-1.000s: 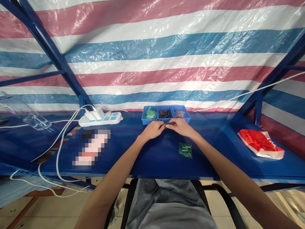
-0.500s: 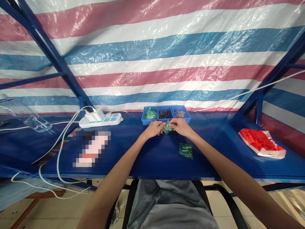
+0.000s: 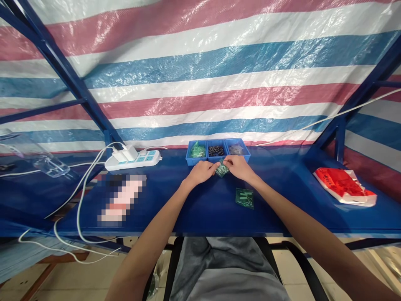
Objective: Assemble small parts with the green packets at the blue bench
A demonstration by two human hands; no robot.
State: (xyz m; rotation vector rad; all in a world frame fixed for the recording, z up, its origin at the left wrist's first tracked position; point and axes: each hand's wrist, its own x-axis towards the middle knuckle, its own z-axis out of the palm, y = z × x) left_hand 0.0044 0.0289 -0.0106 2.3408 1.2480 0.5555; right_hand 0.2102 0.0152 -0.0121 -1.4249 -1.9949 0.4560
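Observation:
Both my hands pinch a small green plastic bag point(image 3: 222, 169) held over the table. My left hand point(image 3: 202, 172) grips its left edge, and my right hand point(image 3: 238, 167) has the upper right edge between thumb and fingers. Just behind the hands stands a blue three-compartment tray point(image 3: 217, 159). It holds green bags point(image 3: 198, 149) on the left, small black parts point(image 3: 216, 151) in the middle and clear or whitish pieces point(image 3: 236, 149) on the right. Another green bag point(image 3: 244, 198) lies flat on the table, near my right forearm.
A white power strip point(image 3: 134, 160) with plugged-in chargers and trailing cables sits at the left. A clear bottle point(image 3: 50, 163) is farther left. To the right lies a red and white package point(image 3: 344, 187). A striped plastic sheet point(image 3: 219, 62) hangs behind the blue table point(image 3: 200, 213).
My hands stay at the same place with the green bag between them; the fingers have shifted slightly on it. The view has tilted a little.

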